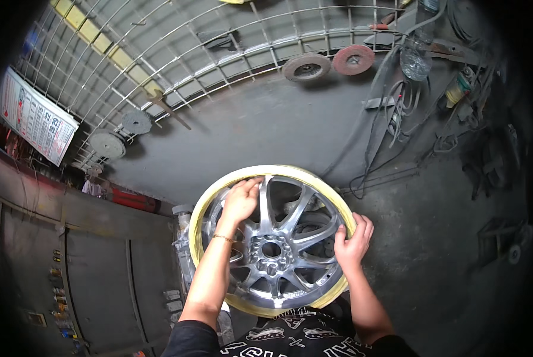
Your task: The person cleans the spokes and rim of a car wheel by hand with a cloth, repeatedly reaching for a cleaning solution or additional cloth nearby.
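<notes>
A silver multi-spoke alloy wheel [273, 230] is tilted up in front of me, its lower edge close to my shirt. Yellow masking tape [204, 205] covers the rim's lip all around. My left hand [242, 201] reaches across the wheel, its bent fingers against a spoke near the upper rim. Whether anything thin lies under those fingertips cannot be seen. On the right side, my right hand [354, 238] grips the taped rim, thumb on the inner side and fingers over the outside.
Behind the wheel stands a grey wall with a wire grid [213, 58]. Flap discs [353, 60], grey abrasive wheels [108, 143] and a wall calendar [39, 116] hang there. Cables [373, 147] trail down at right. At left is a panel [97, 267] with several small items.
</notes>
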Demonstrator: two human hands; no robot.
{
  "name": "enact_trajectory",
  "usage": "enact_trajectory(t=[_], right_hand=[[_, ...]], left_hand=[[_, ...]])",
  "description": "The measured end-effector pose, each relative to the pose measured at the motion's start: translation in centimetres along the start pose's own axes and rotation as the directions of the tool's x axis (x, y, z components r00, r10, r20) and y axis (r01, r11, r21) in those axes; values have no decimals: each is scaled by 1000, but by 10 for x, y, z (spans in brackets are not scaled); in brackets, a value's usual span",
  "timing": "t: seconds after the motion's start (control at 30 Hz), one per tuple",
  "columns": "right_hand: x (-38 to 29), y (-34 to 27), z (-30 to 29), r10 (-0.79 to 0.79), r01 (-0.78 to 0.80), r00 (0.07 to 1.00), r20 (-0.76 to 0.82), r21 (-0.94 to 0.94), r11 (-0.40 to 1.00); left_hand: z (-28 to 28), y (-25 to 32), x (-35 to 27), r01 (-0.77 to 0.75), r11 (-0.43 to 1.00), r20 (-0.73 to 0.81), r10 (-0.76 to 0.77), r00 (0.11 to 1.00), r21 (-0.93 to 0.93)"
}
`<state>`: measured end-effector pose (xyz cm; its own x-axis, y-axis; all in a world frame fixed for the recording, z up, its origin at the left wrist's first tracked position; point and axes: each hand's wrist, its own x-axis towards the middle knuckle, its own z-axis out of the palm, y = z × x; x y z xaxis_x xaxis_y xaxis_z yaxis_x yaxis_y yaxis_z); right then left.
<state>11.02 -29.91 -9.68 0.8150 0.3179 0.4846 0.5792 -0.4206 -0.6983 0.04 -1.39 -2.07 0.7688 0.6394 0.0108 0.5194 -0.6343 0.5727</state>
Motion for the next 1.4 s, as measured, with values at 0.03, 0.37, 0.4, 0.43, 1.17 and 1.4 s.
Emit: enact_trajectory(t=[0.03,0.37,0.4,0.43,1.17,1.4], right_hand=[[1,0,1,6,-6,1000,0,7,1000],[1,-1,-1,16,-16,1000,-7,17,1000],[0,-1,0,17,-17,1000,-7,12,1000],[-2,-1,0,18,-18,1000,-7,8,1000],[3,-17,-10,-85,90,994,-63,78,993],[24,-126,-9,-419,-361,617,666,713,601]], left_hand=[[-1,-4,-2,-12,1000,-11,12,1000,9],[5,-4,4,-25,1000,-6,25,1000,-7],[9,-1,4,-56,998,1,56,998,28],[10,0,4,-87,994,9,86,996,63],[-64,44,-70,3,734,-24,-27,999,-679],[-82,109,-118,25,590,77,62,995,-807]])
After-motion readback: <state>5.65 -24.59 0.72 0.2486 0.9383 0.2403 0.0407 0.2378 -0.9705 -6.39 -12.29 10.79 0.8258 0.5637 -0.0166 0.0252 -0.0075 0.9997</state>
